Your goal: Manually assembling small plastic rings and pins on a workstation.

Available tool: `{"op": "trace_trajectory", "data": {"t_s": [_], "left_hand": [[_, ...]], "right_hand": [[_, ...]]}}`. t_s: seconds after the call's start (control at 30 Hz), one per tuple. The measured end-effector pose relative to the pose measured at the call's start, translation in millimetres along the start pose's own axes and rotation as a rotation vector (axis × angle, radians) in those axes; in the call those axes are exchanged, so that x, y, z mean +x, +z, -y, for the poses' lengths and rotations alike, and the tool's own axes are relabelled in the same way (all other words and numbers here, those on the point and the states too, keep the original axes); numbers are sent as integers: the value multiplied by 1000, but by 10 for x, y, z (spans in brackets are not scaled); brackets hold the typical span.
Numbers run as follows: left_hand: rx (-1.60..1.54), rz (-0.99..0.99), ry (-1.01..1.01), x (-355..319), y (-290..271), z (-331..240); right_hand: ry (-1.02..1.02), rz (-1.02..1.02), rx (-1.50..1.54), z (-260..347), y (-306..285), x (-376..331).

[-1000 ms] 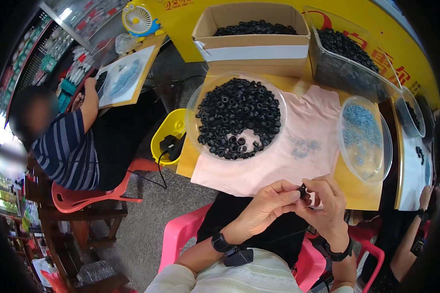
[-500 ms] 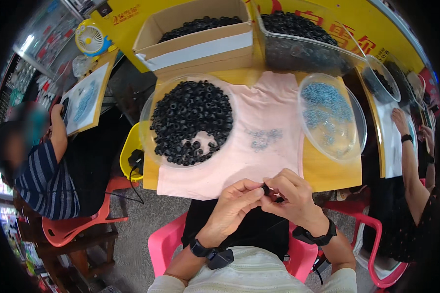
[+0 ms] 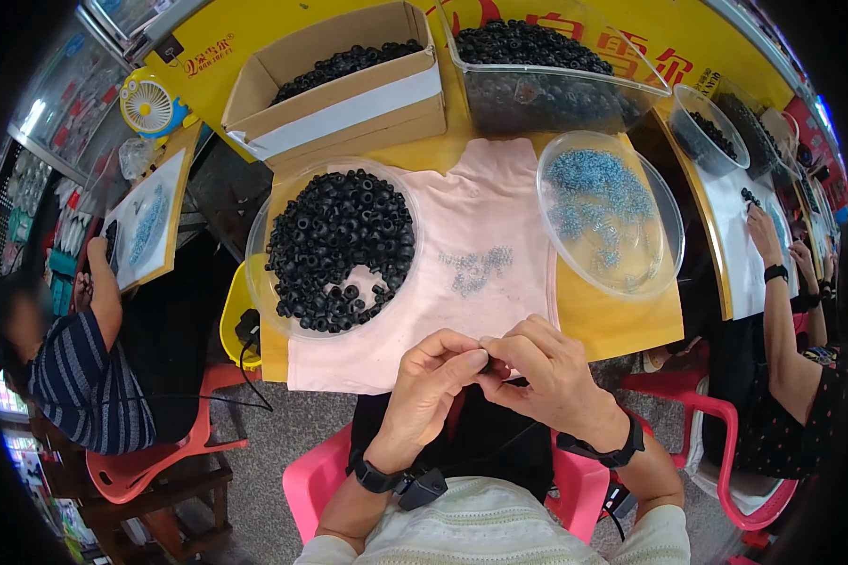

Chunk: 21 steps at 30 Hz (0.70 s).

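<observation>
Just off the front edge of the table, my left hand (image 3: 429, 388) and my right hand (image 3: 548, 372) meet with fingertips pinched. Between them is a small black ring-shaped piece (image 3: 489, 364), mostly covered by my fingers. Beyond my left hand, a round clear tray (image 3: 257, 278) holds a heap of black ring-like pieces (image 3: 344, 240). A pink cloth shaped like a shirt (image 3: 485, 202) lies under part of it. Several small clear-blue bits (image 3: 476, 270) are scattered on this cloth. More of them (image 3: 598, 188) lie in an oval clear tray (image 3: 561, 254) at the right.
At the back stand a cardboard box (image 3: 349, 118) and a clear plastic bin (image 3: 556, 102), both with black pieces. A yellow bucket (image 3: 236, 320) with a cord is left of the table (image 3: 631, 325). Other people work at side tables on both sides, near a small fan (image 3: 151, 105).
The whole view has shifted slightly. My fingers stay pinched together, and the black piece between them shows less. On the right, another person's hand now has small black pieces beside it.
</observation>
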<state>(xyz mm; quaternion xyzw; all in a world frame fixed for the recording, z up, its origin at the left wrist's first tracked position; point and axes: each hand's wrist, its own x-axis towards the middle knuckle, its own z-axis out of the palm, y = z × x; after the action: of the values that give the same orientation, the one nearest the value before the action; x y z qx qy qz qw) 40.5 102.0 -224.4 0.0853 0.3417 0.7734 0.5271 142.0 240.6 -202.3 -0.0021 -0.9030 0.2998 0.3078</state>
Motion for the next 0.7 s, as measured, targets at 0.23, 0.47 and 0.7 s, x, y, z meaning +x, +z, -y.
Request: {"op": "trace_trajectory", "data": {"t_s": [0.23,0.47,0.7], "left_hand": [[0,-12,49,17,-24,-18],[223,-147,49,18,87,-4],[287,-91,139,-58,-20,7]], "right_hand": [[63,125,-52,50,-50,147],[38,218,-269,-37,32,22],[-18,192,-199,-56,125,99]]}}
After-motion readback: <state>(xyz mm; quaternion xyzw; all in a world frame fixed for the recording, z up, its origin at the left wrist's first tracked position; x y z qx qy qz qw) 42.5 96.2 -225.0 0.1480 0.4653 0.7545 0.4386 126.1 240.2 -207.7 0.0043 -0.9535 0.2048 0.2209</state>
